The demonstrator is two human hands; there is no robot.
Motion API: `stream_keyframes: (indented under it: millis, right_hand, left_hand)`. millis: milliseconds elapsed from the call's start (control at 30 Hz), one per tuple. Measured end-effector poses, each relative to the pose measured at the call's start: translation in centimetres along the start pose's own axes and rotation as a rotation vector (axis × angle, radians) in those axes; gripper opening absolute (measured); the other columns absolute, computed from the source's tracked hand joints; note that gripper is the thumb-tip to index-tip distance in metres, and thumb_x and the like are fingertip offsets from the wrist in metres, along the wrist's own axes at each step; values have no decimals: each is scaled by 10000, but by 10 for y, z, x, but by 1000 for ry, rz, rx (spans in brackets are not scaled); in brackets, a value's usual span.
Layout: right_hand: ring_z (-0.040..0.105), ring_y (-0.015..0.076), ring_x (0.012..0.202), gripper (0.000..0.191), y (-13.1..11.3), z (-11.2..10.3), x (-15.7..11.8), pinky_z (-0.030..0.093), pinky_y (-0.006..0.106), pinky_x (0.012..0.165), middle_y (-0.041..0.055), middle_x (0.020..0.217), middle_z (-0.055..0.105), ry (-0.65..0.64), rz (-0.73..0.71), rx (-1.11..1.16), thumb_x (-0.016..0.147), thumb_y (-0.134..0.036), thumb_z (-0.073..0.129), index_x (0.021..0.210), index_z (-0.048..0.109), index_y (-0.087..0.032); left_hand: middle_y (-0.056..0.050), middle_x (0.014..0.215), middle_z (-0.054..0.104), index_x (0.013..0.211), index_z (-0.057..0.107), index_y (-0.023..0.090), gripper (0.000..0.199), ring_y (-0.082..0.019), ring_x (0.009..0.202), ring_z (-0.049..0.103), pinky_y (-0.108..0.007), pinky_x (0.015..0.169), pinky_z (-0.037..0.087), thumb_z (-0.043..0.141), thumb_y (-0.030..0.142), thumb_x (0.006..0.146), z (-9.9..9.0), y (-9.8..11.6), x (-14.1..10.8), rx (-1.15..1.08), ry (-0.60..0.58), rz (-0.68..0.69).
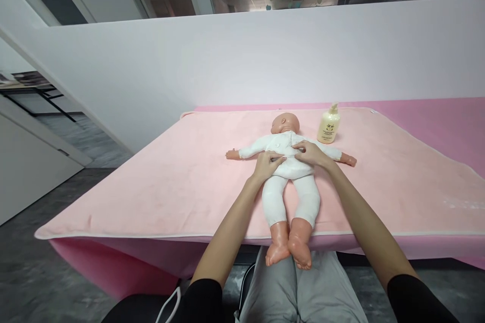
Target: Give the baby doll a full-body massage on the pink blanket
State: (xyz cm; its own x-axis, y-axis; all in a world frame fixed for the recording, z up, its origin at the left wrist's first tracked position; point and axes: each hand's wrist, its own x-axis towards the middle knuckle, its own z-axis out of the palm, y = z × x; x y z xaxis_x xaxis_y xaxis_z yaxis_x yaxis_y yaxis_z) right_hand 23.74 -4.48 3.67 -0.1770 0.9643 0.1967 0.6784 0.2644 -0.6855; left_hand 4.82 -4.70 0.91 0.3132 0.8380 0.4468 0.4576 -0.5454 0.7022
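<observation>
A baby doll (291, 194) in white clothes lies stretched out, its head away from me and turned to the left. Its arms are spread sideways, and its bare feet hang past the near table edge. At the left side of its waist, my left hand (267, 165) has thumb and fingers closed on the doll's white top (290, 165). My right hand (311, 153) pinches the same top on the right side, a little higher. Some of the cloth under my fingers is hidden.
A pale yellow pump bottle (329, 125) stands beyond the doll's right-hand arm. Beneath them a light pink blanket (151, 176) covers the table, over a darker pink cloth (447, 126). A white partition (242, 60) rises behind the table.
</observation>
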Motion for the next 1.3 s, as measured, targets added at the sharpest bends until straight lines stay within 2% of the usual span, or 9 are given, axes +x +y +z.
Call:
stream_keyframes:
  millis: [133, 333, 433, 533, 733, 933, 1100, 1200, 1300]
  right_hand:
    - [582, 204, 915, 312, 4, 2, 0, 426, 318, 836, 68, 1044, 654, -21, -44, -89, 687, -221, 590, 984, 673, -173]
    - [583, 172, 807, 131, 16, 18, 3, 419, 279, 734, 34, 871, 681, 162, -30, -108, 723, -184, 569, 808, 668, -178]
    - [578, 169, 779, 112, 17, 22, 4, 416, 280, 714, 34, 852, 680, 202, -43, -78, 718, -177, 574, 782, 666, -181]
    - [575, 166, 768, 115, 18, 22, 4, 416, 278, 704, 30, 841, 679, 213, -44, -50, 709, -167, 572, 769, 668, -184]
    - [571, 153, 759, 123, 18, 19, 2, 416, 271, 733, 19, 817, 681, 199, -73, 26, 697, -167, 572, 762, 676, -179]
    - [574, 163, 781, 175, 15, 20, 0, 418, 283, 740, 37, 832, 670, 206, -117, 40, 750, -212, 509, 728, 679, -175]
    - [591, 156, 793, 296, 18, 21, 12, 456, 296, 765, 62, 1017, 654, 467, -12, 207, 802, -285, 459, 993, 649, -162]
    - [597, 180, 914, 381, 22, 22, 22, 444, 311, 861, 84, 1122, 620, 396, 24, 91, 722, -222, 571, 1094, 610, -149]
    - [587, 209, 997, 299, 23, 23, 30, 419, 314, 912, 93, 1060, 653, 296, 36, -75, 706, -196, 606, 994, 662, -137]
  left_hand:
    - [-26, 786, 710, 831, 728, 192, 168, -157, 728, 611, -292, 727, 457, 595, 280, 780, 1, 3, 0, 57, -4, 4]
    - [-18, 854, 718, 850, 723, 199, 206, -168, 771, 636, -280, 737, 463, 532, 268, 812, -7, 12, 0, 152, -33, 3]
    - [-28, 804, 717, 857, 716, 181, 273, -167, 722, 640, -281, 721, 474, 477, 311, 845, -13, 15, 6, 175, 74, -66]
    - [-49, 942, 703, 955, 688, 166, 269, -171, 870, 639, -279, 818, 472, 486, 305, 843, -14, 13, 16, 159, 194, -81]
    - [-64, 1149, 626, 1095, 629, 188, 353, -218, 1065, 567, -331, 942, 415, 621, 288, 756, -6, 6, 30, 334, -64, -34]
    - [-62, 936, 699, 902, 705, 195, 200, -233, 905, 619, -332, 792, 457, 557, 285, 803, 3, 1, 35, 444, -25, -90]
    - [-46, 918, 706, 899, 710, 193, 220, -209, 870, 620, -310, 771, 456, 524, 282, 823, 4, -7, 34, 357, 25, -48]
    - [-49, 935, 704, 938, 705, 195, 244, -211, 885, 610, -318, 798, 448, 500, 282, 838, 3, -7, 33, 388, 15, -27]
    - [-42, 958, 700, 975, 695, 206, 260, -213, 910, 598, -324, 826, 437, 480, 282, 848, 3, -4, 32, 440, -7, 0]
